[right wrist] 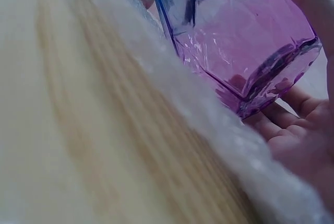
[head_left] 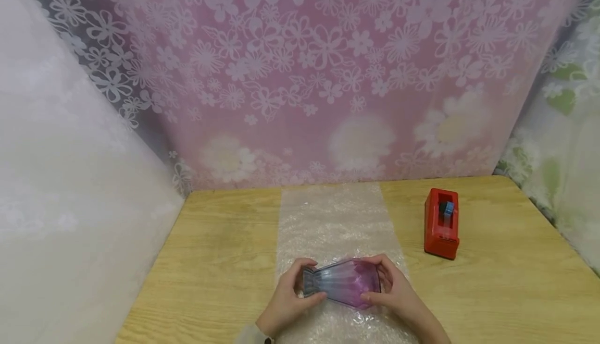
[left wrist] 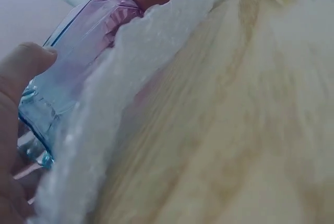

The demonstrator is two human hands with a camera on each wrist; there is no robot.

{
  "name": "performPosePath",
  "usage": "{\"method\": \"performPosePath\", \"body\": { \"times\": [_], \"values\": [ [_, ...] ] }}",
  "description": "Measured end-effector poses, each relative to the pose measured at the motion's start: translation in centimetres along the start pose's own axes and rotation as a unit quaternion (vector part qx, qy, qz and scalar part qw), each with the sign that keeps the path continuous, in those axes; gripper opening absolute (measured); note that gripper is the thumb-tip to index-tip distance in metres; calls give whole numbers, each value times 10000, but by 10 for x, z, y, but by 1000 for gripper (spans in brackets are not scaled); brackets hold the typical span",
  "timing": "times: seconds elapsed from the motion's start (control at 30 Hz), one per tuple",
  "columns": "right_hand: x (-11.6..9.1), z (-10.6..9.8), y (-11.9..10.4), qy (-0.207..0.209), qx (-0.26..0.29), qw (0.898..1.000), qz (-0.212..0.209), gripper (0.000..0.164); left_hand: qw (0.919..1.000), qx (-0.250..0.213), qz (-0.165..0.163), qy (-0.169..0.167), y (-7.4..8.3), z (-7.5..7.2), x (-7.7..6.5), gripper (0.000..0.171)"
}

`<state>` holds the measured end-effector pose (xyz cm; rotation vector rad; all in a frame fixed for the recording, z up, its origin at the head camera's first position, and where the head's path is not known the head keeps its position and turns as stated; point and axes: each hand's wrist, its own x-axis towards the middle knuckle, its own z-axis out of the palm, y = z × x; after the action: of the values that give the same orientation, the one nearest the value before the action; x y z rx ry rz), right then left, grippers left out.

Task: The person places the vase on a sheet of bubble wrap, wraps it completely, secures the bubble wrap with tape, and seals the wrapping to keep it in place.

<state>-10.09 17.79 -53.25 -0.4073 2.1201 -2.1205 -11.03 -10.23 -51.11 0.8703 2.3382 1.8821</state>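
Our left hand (head_left: 291,296) curls thumb and fingers round the narrow blue neck of a faceted, see-through blue-to-purple glass vase (head_left: 344,283), while our right hand (head_left: 398,289) grips its broad purple base. We have the vase sideways over the long, clear plastic bubble-wrap strip (head_left: 333,219), crosswise to its length; whether it touches the strip or hangs just above, we cannot tell. Holding both ends probably keeps such smooth sides from rolling, and the strip likely cushions the glass against the yellow wood-grain table (head_left: 225,245) beneath. To the right of the bubble-wrap strip, beside its far half, stands a red, block-shaped tape dispenser (head_left: 441,234), perhaps set there so we have room yet can reach it.
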Motion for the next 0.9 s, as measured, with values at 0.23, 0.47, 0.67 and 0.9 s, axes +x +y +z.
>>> {"method": "performPosePath", "body": {
  "times": [0.23, 0.47, 0.67, 0.9],
  "values": [
    [2, -2, 0, -129, 32, 9997, 214, 61, 9505, 2524, 1811, 105, -8, 2, 7, 63],
    [1, -4, 0, -293, 96, 9994, 130, 61, 8684, 4459, 2036, -752, 45, 18, 13, 85],
    [2, -3, 1, -458, 185, 9987, -143, 61, 8130, 5395, 1617, -1473, 61, 34, 11, 106],
    [1, -4, 1, -487, 217, 9986, -51, 60, 7904, 5718, 1756, -1323, 61, 45, 11, 116]
  ]
}}
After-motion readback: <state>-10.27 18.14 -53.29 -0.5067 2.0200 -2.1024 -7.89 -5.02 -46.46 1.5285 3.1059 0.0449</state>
